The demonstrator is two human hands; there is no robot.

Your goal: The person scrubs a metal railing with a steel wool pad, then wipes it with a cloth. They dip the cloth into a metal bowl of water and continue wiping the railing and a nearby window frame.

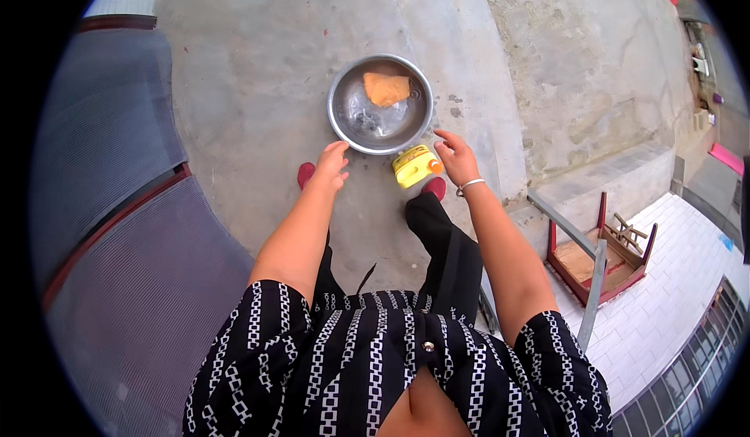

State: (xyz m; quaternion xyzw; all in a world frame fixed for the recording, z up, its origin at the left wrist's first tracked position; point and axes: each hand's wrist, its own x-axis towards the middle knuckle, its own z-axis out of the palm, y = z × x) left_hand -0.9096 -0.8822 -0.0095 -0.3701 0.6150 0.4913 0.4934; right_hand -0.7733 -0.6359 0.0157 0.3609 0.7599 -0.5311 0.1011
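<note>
The left hand [336,165] sits at the basin's near left edge, its fingers loosely bent and parted; whether a fingertip touches the rim, I cannot tell. The right hand [455,158] has its fingers spread from one another and points inward, near the basin's near right edge, with a pale bracelet [469,185] at its wrist.

Just ahead of and between the hands is the round metal basin [351,128], its mouth facing up; being round, it has no long axis. An orange cloth [387,89] lies in its far half, longer from left to right and sloping slightly down toward the right-hand side. The bottom nearer the hands glints.

Between the hands, closer to the right one, is a yellow jug [414,167]. Its long axis runs roughly across, and its orange cap [435,166] points toward the right hand's side.

Closer to the body than the hands are two red shoes [305,175], the right one beside the jug. Concrete ground [250,93] spreads beyond both hands. Well out to the right of the right hand are a metal rail [574,234] and an upturned wooden table [574,266], legs upward.
</note>
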